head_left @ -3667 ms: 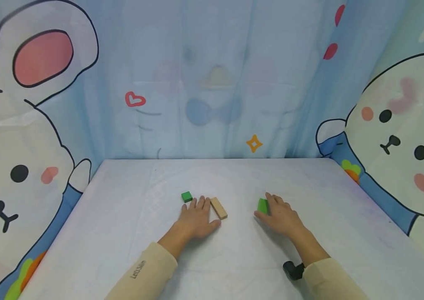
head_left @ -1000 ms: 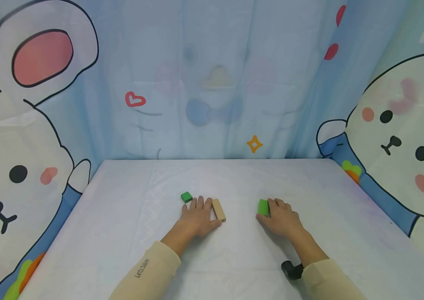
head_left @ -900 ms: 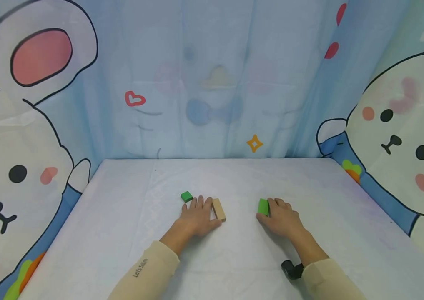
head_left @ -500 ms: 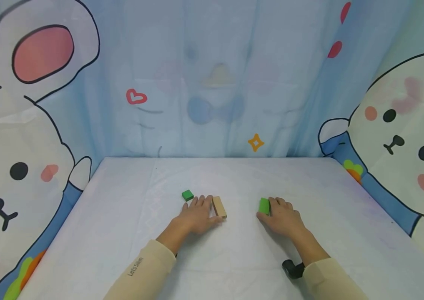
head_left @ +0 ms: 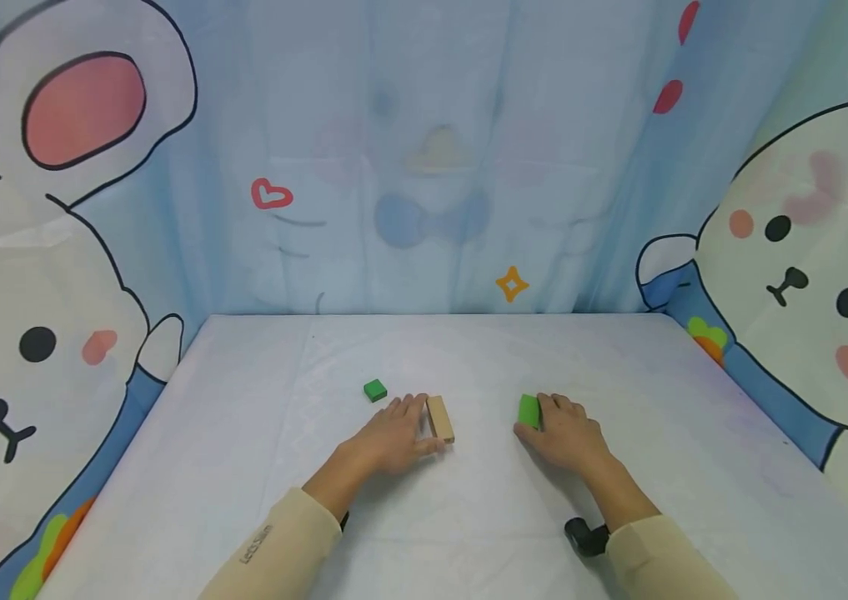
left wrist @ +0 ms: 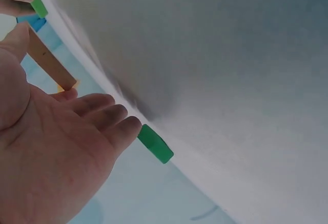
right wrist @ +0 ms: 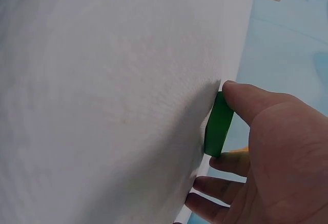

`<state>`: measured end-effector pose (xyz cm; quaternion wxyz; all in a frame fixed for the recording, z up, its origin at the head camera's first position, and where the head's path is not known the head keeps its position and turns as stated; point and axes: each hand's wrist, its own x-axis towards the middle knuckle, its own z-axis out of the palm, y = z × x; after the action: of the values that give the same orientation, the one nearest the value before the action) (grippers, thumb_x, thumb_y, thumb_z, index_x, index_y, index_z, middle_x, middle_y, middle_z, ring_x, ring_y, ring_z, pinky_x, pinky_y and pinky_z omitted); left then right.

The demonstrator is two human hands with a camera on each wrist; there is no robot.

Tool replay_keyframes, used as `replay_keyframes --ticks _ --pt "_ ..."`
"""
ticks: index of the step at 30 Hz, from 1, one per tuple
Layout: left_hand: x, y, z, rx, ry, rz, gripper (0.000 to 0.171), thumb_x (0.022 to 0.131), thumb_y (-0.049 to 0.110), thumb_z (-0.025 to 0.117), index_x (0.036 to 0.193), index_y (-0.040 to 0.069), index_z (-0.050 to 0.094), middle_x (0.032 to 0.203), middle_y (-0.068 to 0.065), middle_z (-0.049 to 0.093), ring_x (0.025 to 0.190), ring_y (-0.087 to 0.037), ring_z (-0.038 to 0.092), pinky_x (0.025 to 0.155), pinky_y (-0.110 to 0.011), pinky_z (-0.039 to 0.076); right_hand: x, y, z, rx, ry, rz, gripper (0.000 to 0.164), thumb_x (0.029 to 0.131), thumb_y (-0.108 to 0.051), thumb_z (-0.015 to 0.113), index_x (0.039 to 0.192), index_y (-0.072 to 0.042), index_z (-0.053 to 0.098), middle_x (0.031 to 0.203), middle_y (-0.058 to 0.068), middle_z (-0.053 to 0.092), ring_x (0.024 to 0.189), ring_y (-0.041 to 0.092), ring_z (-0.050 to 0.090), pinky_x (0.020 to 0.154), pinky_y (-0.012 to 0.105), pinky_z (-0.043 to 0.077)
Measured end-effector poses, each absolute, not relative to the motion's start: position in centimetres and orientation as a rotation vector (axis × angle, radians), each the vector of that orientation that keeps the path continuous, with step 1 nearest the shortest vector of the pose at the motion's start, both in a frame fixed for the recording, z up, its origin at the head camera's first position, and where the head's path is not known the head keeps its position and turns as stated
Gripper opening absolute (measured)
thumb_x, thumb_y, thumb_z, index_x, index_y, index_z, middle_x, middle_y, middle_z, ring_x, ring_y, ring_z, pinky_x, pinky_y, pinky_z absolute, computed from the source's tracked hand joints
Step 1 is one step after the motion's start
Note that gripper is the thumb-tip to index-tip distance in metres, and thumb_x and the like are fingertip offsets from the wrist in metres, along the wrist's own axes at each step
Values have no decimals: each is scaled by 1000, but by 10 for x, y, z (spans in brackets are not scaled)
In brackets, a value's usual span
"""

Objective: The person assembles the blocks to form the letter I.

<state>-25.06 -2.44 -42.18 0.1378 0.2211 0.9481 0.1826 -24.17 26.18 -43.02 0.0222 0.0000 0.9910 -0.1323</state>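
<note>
My left hand (head_left: 392,433) pinches a plain wooden block (head_left: 440,418) between thumb and index finger, one at each end. In the left wrist view the wooden block (left wrist: 48,60) appears slightly above the tabletop. The other left fingers are extended near a small dark green block (head_left: 374,390), which lies just beyond them on the table. To the right, my right hand (head_left: 564,433) holds a bright green block (head_left: 529,411). In the right wrist view, thumb and index finger lie at opposite ends of that green block (right wrist: 219,125), close to the cloth.
A white cloth covers the table (head_left: 469,517). Behind it hangs a blue curtain (head_left: 424,167) with cartoon figures at both sides. A black device (head_left: 584,537) sits at the right wrist, by the sleeve.
The left thumb has come onto the wooden block's near end, and that block has turned slightly. The left hand has drawn back from the small green block. The right hand has closed around its green block.
</note>
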Motion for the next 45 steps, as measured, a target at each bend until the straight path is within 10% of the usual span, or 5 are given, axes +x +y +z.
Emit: replay_keyframes --ticks 45 --pt "-239 -24 -424 652 2789 312 81 100 58 59 163 19 29 172 -11 26 159 -35 22 125 -63 22 -244 264 -433 -20 3090 -395 76 99 -42 61 149 13 41 148 39 44 134 59 43 100 74 43"
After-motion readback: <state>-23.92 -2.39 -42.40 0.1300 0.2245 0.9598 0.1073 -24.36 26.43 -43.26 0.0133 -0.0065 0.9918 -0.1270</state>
